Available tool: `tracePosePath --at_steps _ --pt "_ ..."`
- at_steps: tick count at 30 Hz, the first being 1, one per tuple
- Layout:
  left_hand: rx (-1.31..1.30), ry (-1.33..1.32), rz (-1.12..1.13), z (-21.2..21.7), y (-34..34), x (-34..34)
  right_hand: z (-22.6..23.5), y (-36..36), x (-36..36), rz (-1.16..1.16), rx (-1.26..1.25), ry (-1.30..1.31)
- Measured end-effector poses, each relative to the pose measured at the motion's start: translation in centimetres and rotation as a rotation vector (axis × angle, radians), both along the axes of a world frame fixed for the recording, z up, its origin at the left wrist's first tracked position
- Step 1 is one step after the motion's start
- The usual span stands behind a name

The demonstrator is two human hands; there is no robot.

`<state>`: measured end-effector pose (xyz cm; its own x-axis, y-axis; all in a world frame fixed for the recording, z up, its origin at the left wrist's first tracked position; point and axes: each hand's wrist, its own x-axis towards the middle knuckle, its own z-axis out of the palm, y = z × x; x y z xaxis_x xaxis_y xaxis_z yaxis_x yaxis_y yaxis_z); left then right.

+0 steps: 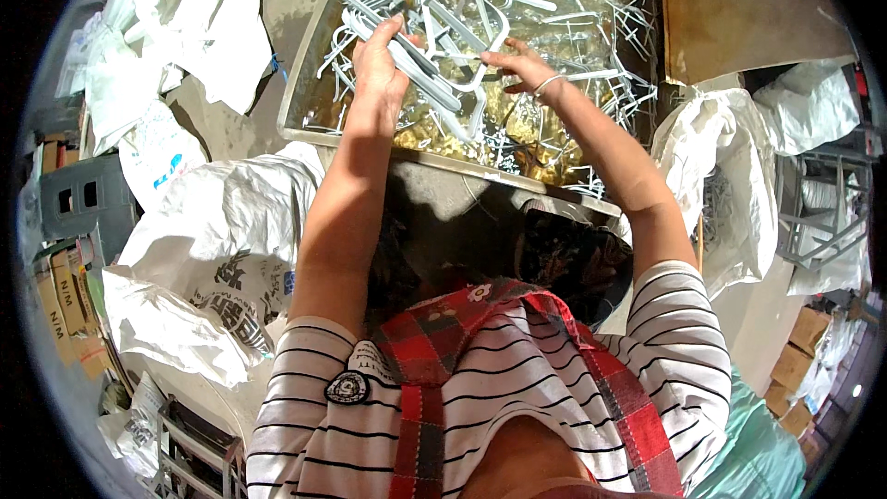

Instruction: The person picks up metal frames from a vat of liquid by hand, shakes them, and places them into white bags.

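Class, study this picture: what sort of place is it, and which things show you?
Probably a workshop or small factory: a shallow tray is heaped with bent grey pieces, big white sacks lie on both sides, and cardboard boxes are stacked at the right.

Bright, hard light falls from above, source out of view, nearly bleaching the crumpled white plastic sacks (217, 28) at upper left. Sharp glints break up the amber liquid in the rectangular metal tray (499, 179), while deep shadow pools below its near edge. Shade crosses the bare left forearm (356, 199). The centre looks fairly crisp; toward the curved fisheye rim, brown cardboard boxes (792, 366) bend and soften, and the corners turn black.
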<state>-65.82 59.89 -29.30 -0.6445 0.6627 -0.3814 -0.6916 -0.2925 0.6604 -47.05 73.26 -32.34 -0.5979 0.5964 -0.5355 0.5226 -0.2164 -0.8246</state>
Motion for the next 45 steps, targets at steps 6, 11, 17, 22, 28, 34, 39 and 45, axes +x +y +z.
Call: tracePosePath --at_steps 6,11,17,22,28,34,39,45 --pt "0.159 -0.051 0.09 1.0 -0.2 0.1 -2.4 -2.5 -2.6 -0.075 -0.18 0.169" --pt "0.2 -0.088 0.041 1.5 -0.6 -0.2 -1.6 -2.6 -3.2 -0.099 -0.493 0.195" --pt "0.124 -0.223 0.018 1.4 -0.6 -1.0 0.8 0.0 -2.3 -0.023 0.0 -0.035" --pt "0.196 -0.105 0.048 1.6 -0.5 -3.3 -1.2 4.0 2.7 0.105 0.497 -0.309" --pt "0.235 0.09 0.35 3.5 -2.2 -6.7 -1.2 8.7 13.3 0.142 0.896 -0.707" --pt "-0.214 0.592 -0.182 3.7 -1.1 -2.3 6.9 5.5 8.1 0.528 1.215 -0.655" --pt "-0.284 0.873 -0.63 1.8 -0.3 2.2 11.0 1.4 3.1 0.824 1.365 -0.386" --pt "-0.045 0.502 -0.74 2.5 -0.5 4.4 11.1 0.3 -0.5 0.695 1.404 -0.317"
